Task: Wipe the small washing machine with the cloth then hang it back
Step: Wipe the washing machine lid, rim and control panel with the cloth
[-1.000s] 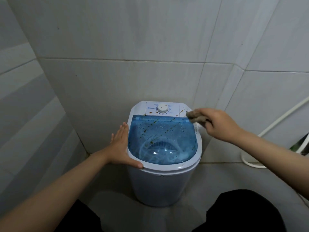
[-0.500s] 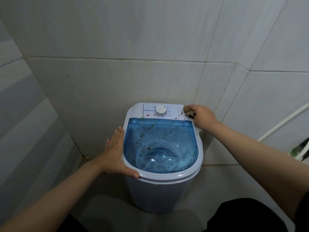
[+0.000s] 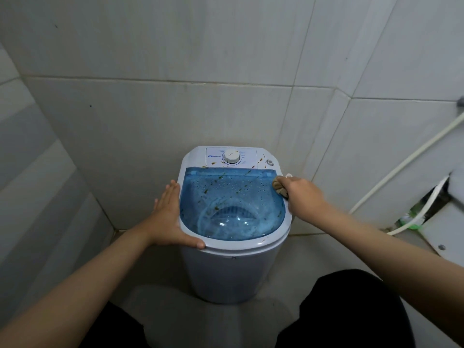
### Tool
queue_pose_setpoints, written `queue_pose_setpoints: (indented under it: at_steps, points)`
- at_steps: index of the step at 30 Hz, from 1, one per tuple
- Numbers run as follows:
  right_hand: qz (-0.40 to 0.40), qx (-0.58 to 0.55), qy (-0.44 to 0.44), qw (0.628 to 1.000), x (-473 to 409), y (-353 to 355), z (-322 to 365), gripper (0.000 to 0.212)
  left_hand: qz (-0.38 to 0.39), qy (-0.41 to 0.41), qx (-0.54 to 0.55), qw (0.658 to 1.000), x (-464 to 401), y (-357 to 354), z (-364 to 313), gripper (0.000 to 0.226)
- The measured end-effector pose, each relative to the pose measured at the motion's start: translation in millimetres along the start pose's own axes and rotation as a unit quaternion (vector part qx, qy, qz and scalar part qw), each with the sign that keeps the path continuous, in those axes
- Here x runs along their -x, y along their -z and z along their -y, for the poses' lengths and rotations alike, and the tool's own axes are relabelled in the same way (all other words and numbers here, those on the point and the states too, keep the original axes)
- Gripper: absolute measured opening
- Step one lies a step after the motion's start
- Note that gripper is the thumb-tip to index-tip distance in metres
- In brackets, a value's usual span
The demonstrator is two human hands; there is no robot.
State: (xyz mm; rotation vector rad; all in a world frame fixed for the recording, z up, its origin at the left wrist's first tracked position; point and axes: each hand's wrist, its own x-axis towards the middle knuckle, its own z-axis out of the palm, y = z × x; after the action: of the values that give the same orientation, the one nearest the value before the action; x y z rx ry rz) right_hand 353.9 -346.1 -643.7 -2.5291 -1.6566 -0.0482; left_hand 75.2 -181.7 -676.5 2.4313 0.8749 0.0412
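Left hand (image 3: 168, 217) flat, right hand (image 3: 305, 198) fisted

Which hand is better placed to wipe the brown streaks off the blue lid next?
Right. The right hand already grips the cloth at the lid's right edge; the left hand lies flat, bracing the washing machine's side.

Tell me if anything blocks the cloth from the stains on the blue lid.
Nothing visible does. The right hand presses the cloth against the right rim of the lid, and the brown streaks lie on bare lid to its left. The left hand grips the washer's left side, off the lid.
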Motion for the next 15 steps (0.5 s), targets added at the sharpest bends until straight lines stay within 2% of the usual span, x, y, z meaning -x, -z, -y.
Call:
queue_pose_setpoints:
  at_steps: [9,15]
  points:
    - [0.046,0.09,-0.035,0.994,52,-4,31,0.035,-0.011,0.001,0.004,1.0,0,-1,0,0.169]
    - [0.085,0.18,-0.035,0.979,79,4,69,0.05,-0.012,-0.006,0.004,1.0,0,-2,1,0.168]
